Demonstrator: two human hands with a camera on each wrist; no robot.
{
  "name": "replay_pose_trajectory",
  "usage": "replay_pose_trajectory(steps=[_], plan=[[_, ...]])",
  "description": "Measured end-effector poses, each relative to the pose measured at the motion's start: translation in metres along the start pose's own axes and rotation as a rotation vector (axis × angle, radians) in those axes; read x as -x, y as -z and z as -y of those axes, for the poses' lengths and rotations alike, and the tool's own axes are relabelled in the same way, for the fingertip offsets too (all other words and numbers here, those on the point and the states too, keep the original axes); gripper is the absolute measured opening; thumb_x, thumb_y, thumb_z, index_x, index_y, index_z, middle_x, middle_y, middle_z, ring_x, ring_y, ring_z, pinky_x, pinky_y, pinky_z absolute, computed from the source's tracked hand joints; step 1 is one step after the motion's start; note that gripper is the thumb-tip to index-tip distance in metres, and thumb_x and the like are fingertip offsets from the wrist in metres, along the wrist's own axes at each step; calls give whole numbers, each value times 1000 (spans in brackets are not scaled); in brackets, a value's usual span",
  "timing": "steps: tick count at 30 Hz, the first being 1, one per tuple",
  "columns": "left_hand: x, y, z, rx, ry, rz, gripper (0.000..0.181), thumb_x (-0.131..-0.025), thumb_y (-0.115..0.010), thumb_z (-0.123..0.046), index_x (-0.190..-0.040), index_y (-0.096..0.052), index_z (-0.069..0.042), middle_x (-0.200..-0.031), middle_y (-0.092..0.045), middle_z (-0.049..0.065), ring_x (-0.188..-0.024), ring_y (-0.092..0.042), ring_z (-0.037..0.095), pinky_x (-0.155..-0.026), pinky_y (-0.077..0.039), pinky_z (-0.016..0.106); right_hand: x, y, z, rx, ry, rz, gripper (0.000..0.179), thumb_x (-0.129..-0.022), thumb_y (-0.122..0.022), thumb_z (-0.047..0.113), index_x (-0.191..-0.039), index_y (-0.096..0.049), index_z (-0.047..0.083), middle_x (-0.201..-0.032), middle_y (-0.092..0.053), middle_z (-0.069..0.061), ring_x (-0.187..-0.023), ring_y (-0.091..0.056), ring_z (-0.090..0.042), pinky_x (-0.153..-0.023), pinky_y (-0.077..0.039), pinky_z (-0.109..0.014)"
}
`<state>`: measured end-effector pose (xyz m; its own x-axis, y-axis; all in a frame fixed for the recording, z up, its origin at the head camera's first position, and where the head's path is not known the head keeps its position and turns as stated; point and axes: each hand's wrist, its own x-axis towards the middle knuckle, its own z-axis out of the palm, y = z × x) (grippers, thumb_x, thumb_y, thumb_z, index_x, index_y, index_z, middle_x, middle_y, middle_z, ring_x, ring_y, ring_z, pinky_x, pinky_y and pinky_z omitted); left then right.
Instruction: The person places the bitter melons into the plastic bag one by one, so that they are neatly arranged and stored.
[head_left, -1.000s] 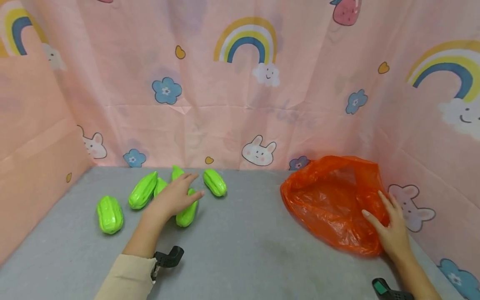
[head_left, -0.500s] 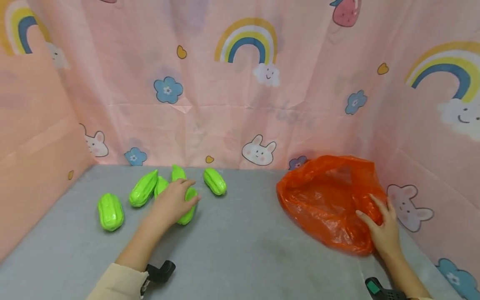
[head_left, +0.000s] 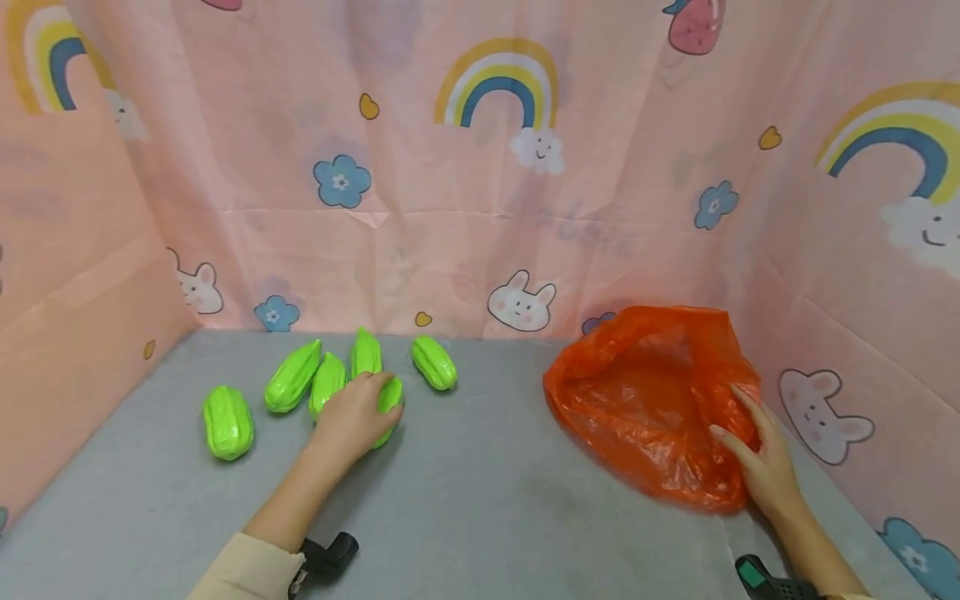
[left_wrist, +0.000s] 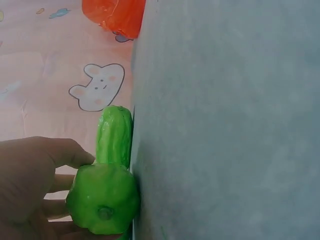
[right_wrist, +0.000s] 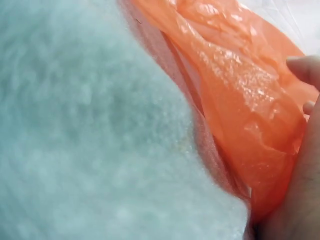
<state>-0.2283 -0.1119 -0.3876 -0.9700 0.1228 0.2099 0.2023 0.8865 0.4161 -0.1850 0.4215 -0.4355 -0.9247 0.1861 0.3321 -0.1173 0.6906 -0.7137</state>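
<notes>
In the head view, my left hand (head_left: 354, 417) wraps around a bright green ridged gourd (head_left: 388, 398) lying on the grey table. The left wrist view shows this gourd (left_wrist: 104, 199) end-on, the thumb along one side and the fingers curving behind it. Several similar gourds lie around that hand, such as the gourd (head_left: 366, 352) just beyond it. At the right, my right hand (head_left: 772, 467) rests against the side of a crumpled orange-red plastic bag (head_left: 645, 417), fingers spread and fairly straight. In the right wrist view its thumb (right_wrist: 304, 67) lies over the bag.
A gourd (head_left: 228, 422) lies apart at the left, and another gourd (head_left: 433, 362) lies near the back edge. The grey table surface (head_left: 495, 492) stretches between the gourds and the bag. Pink patterned cloth (head_left: 420, 242) walls off the back and both sides.
My left hand has come down from above the gourds and closed around the nearest one. My right hand has shifted left, and the bag has slid left with it.
</notes>
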Motion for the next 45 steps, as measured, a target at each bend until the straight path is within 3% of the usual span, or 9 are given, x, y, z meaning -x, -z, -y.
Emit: replay_pose_trajectory(steps=[5, 10, 14, 22, 27, 31, 34, 38, 45], plan=[[0, -7, 0, 96, -34, 34, 42, -97, -58, -18, -138, -62, -8, -137, -62, 21, -127, -60, 40, -100, -50, 57, 3, 3, -2, -36, -4, -37, 63, -103, -53, 29, -161, -28, 28, -167, -26, -6, -121, -30, 14, -88, -32, -1], [0, -13, 2, 98, -57, 32, 42, -104, -44, -18, -143, -59, -13, -145, -57, 18, -126, -61, 39, -97, -52, 56, 3, 4, -3, -38, -54, -13, 61, -104, -51, 33, -161, -28, 28, -170, -22, -6, -134, -33, 2, -110, -30, -14], [0, -18, 4, 48, -63, -25, 42, -102, -56, -32, -141, -60, -17, -141, -61, 13, -119, -66, 36, -89, -55, 54, -1, 5, -1, -45, -82, 48, 62, -105, -49, 37, -162, -26, 28, -170, -20, -12, -139, -33, -7, -122, -28, -37], [2, -40, 11, 75, -51, -164, 56, -79, -83, -29, -132, -66, -19, -114, -75, 14, -99, -71, 34, -67, -54, 48, 5, 14, -5, -30, -54, 75, 65, -105, -51, 32, -163, -22, 28, -166, -27, -9, -111, -32, 18, -86, -34, -1], [3, -45, 13, 184, -71, -199, 51, -88, -75, -30, -136, -64, -17, -127, -71, 13, -112, -69, 36, -86, -55, 54, 7, 18, -4, -23, -138, 91, 67, -104, -52, 38, -162, -18, 36, -171, -15, -9, -135, -34, -9, -120, -33, -41], [1, -44, 16, 286, -104, -222, 48, -99, -64, -30, -145, -57, -20, -137, -64, 13, -124, -63, 38, -99, -51, 57, 6, 14, -1, -48, -135, 76, 68, -103, -54, 37, -163, -21, 30, -169, -16, -19, -144, -23, -36, -116, -21, -73], [-1, -42, 19, 368, -125, -217, 47, -103, -58, -30, -149, -52, -22, -141, -62, 13, -130, -59, 38, -105, -47, 57, 7, 11, 0, -34, -108, 45, 66, -103, -56, 34, -162, -26, 28, -168, -23, -16, -138, -35, -15, -122, -31, -43], [-3, -39, 21, 443, -148, -201, 47, -105, -53, -29, -152, -48, -21, -146, -58, 14, -136, -54, 38, -111, -43, 57, 7, 8, 5, -29, -68, 32, 62, -103, -56, 33, -160, -32, 29, -165, -31, -4, -114, -36, 13, -88, -34, -2], [-4, -38, 24, 470, -101, -169, 47, -109, -43, -27, -155, -43, -22, -161, -37, 19, -147, -38, 43, -116, -33, 64, 2, -2, 15, -109, 28, 135, 64, -104, -54, 26, -162, -26, 27, -163, -32, -4, -117, -38, 14, -86, -40, -1]])
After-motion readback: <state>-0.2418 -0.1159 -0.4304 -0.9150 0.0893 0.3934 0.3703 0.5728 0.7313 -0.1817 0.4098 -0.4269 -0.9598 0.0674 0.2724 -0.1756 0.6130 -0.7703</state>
